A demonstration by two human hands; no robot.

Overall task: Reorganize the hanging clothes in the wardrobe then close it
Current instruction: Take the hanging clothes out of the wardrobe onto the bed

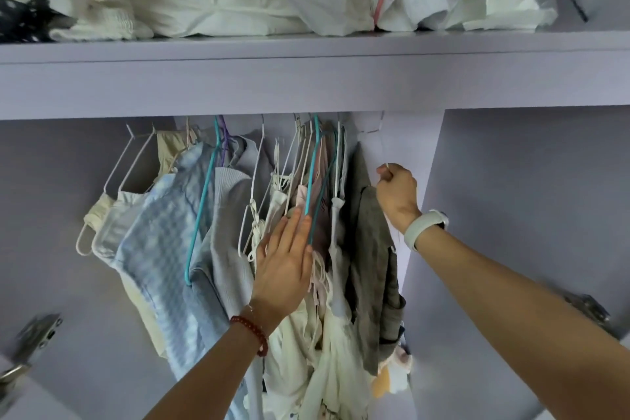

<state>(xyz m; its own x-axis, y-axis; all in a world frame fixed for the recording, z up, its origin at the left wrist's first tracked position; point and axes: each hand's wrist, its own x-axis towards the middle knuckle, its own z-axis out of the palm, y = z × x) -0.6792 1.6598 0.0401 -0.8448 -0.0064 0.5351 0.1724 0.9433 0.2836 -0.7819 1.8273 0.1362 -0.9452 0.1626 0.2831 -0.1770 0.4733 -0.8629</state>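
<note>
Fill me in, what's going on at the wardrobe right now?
A person is sorting the hanging clothes. The left hand, fingers flat and open, presses against the pale garments by a teal hanger. The right hand is closed on a white hanger at the right end, beside the grey garment. The wardrobe is open, with folded bedding on the shelf above.

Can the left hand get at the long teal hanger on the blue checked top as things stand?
Probably yes. The left hand lies flat and empty on the middle clothes, and the teal hanger hangs exposed just to its left, with nothing covering it.
</note>
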